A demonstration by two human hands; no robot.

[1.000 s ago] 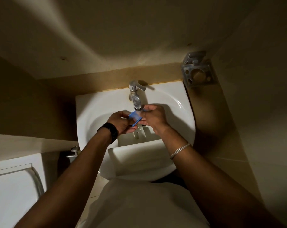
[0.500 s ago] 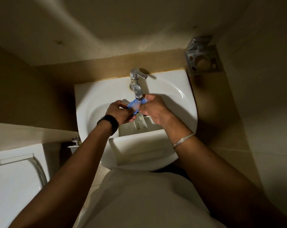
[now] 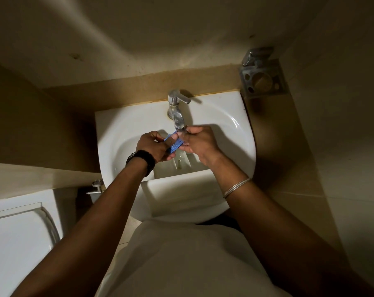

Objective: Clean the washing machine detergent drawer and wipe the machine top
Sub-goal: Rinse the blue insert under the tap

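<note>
Both hands hold a small blue plastic drawer insert under the chrome tap, where water runs over it. My left hand, with a black watch on the wrist, pinches its left end. My right hand, with a silver bangle on the wrist, grips its right end with curled fingers. Below them the white detergent drawer lies in the white basin, its front panel toward me. The washing machine is not in view.
A metal toothbrush holder is fixed to the wall at the upper right. A white toilet with its lid shut stands at the lower left, with a chrome angle valve beside the basin. Beige tiled walls close in on both sides.
The view has shifted slightly, so the sink sits a little higher than one second ago. Both hands stay under the tap, turning the blue insert slightly in the water.
</note>
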